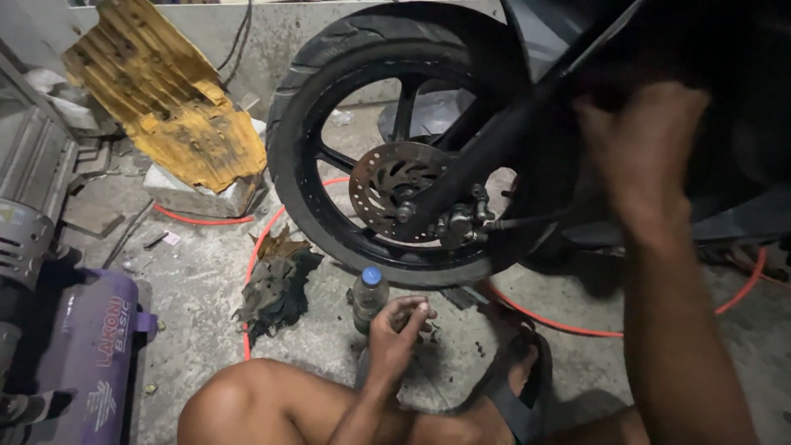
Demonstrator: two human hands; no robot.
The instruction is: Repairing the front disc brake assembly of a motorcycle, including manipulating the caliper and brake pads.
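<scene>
A small dark part is pinched by the left hand (400, 325) at lower centre; the right hand (638, 152), upper right, is blurred against the black motorcycle front wheel (329, 107), its grip unclear.

Dim, flat light; deep shadow at 2 o'clock, the raised right hand (638, 156) motion-blurred, edges slightly stretched.

Plastic bottle (369, 298), clear with blue cap, standing on floor just below the wheel. Purple tank (86, 354) lying bottom left, carrying dark lettering and white emblem label.
</scene>
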